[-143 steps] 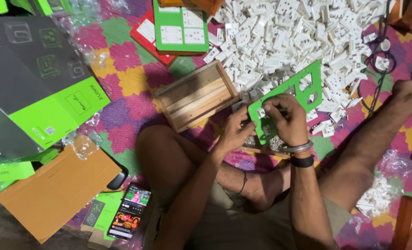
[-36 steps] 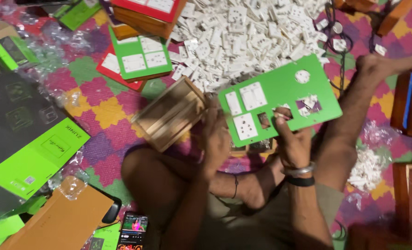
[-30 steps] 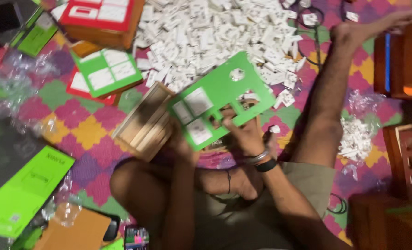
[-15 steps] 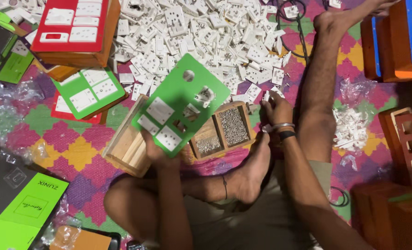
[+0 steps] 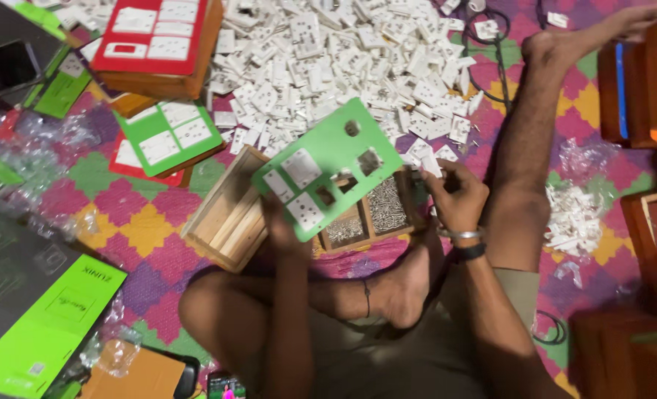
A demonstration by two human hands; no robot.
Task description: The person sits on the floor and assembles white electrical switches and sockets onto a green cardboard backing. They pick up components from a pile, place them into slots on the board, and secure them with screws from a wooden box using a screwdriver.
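My left hand [image 5: 284, 222] gripped the lower edge of the green switch plate [image 5: 327, 166] from underneath. Its fingers were hidden behind the plate, so I could not tell how far they were curled. The plate hung tilted above the mat [image 5: 133, 229], over my crossed legs. Its long axis ran from lower left to upper right, with the face turned up toward me. Two white switch modules [image 5: 299, 168] sat in its lower-left half, while the cut-outs nearer the upper-right end stood open.

Just under the plate lay a pale wooden box [image 5: 229, 222], slanting the same way. Touching its right side was a wooden tray [image 5: 369, 218] with two compartments, each filled with small grey screws.

My right hand [image 5: 458, 196] was beside the plate's right edge. Its fingers [image 5: 438, 179] were bent and pressed together, pinching a small white part [image 5: 427, 164].

Toward the far edge of the mat spread a heap of loose white switch parts [image 5: 328, 52].
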